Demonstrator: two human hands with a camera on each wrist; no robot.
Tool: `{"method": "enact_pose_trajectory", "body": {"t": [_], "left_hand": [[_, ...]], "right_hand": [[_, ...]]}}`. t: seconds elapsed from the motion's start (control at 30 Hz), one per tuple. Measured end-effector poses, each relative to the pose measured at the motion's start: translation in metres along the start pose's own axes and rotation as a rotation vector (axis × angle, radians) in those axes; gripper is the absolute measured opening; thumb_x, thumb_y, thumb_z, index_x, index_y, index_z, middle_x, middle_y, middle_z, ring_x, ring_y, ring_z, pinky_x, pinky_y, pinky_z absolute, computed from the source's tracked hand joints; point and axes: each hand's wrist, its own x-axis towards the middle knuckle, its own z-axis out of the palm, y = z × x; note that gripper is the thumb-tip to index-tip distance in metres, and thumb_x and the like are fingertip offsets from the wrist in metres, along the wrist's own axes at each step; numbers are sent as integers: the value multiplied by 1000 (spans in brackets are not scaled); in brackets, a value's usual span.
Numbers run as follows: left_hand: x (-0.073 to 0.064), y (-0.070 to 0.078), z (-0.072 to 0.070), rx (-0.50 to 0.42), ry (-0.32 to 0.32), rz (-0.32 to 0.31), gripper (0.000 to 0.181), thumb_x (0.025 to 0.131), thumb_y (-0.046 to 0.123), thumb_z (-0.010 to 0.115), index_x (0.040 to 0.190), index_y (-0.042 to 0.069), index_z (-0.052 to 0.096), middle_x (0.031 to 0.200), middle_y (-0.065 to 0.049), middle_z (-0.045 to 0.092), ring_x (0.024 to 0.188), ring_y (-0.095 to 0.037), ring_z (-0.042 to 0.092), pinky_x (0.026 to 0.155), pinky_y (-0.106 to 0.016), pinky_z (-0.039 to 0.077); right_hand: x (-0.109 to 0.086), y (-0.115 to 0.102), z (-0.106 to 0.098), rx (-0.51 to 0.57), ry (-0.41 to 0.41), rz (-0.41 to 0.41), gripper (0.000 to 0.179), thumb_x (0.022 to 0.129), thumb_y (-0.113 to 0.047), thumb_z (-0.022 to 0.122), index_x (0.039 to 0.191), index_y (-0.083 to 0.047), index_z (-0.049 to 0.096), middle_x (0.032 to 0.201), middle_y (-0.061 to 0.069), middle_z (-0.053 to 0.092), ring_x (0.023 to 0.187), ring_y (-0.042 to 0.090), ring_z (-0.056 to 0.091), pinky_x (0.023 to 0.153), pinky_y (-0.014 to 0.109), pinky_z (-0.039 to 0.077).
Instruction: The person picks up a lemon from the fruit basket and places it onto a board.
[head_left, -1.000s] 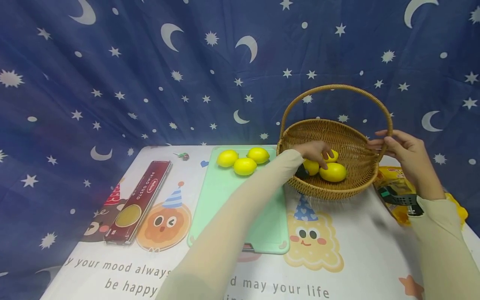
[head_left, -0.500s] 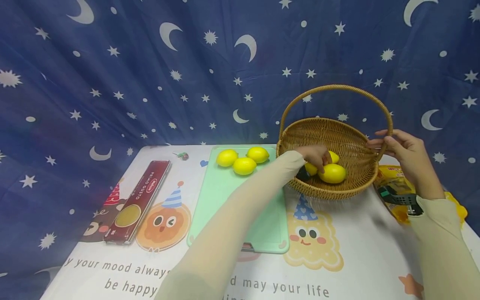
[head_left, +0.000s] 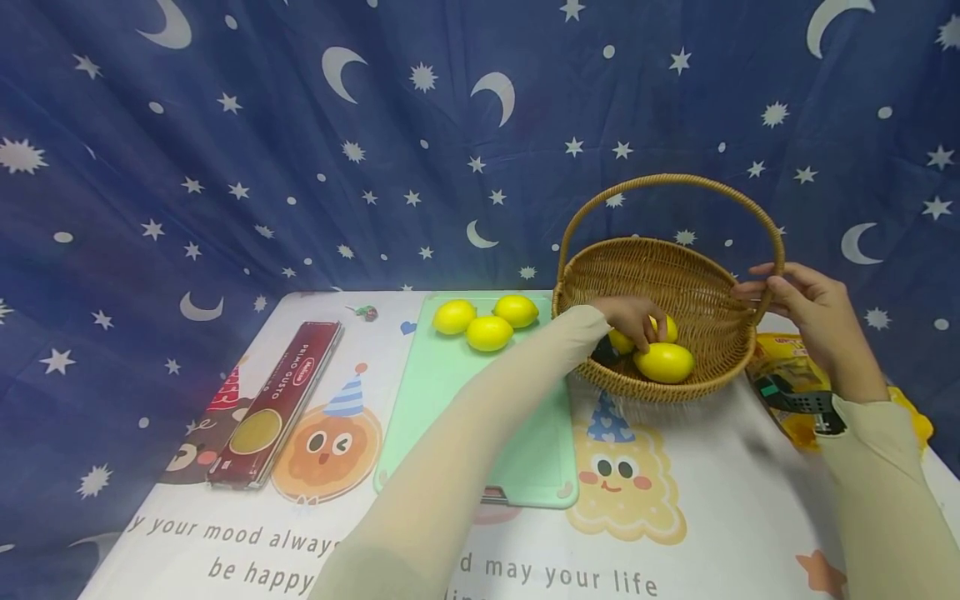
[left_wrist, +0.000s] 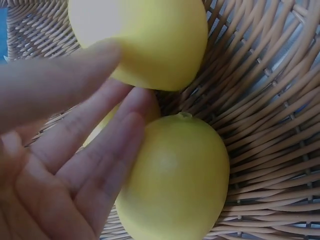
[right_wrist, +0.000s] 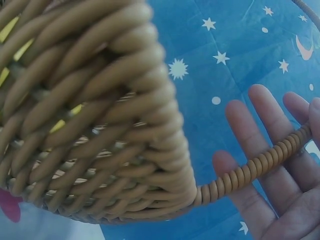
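A tall-handled wicker basket [head_left: 690, 271] leans at the back right, its opening facing me, with 3 lemons inside. Reaching into it, my left hand [head_left: 628, 318] pinches the front lemon [head_left: 666, 364] between thumb and fingers. In the left wrist view the thumb lies against this lemon [left_wrist: 160, 45], and the fingers extend past a second lemon [left_wrist: 175, 175]. A third, behind the fingers, is mostly hidden. My right hand [head_left: 817, 312] holds the basket handle [right_wrist: 250, 172] low on its right side, the handle crossing the fingers and the thumb over it.
Left of the basket, a mint-green cutting board [head_left: 442, 400] bears 3 lemons [head_left: 490, 333] near its far edge. A dark red pasta pack [head_left: 277, 400] and a small lollipop [head_left: 367, 312] lie farther left. A yellow bag [head_left: 787, 346] lies under the right forearm. A blue curtain [head_left: 375, 167] hangs behind.
The front lemon has moved toward me to the basket's near rim, with the left hand's fingers closing on it. The right hand keeps its hold on the handle.
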Motion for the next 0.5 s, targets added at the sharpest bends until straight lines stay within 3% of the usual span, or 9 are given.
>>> {"method": "enact_pose_trajectory", "body": {"t": [0.17, 0.33, 0.5], "left_hand": [[2, 1, -1, 43, -97, -15, 51, 87, 6, 65, 136, 11, 50, 136, -7, 54, 123, -14, 52, 91, -15, 47], [2, 2, 0, 79, -143, 0, 54, 85, 10, 68, 136, 9, 50, 136, -6, 54, 123, -13, 51, 93, -15, 46], [0, 2, 1, -38, -190, -15, 48, 85, 7, 67, 129, 13, 50, 139, -9, 51, 119, -15, 54, 91, -24, 50]], "right_hand": [[-1, 1, 0, 1, 4, 5, 26, 98, -5, 42, 119, 2, 56, 97, -1, 74, 92, 5, 69, 81, 11, 51], [0, 1, -1, 4, 1, 6, 26, 98, -6, 43, 120, 2, 56, 98, -1, 74, 93, 6, 69, 81, 11, 51], [1, 2, -1, 6, 1, -1, 26, 98, -5, 43, 119, 2, 56, 98, -1, 74, 92, 6, 69, 81, 11, 51]]}}
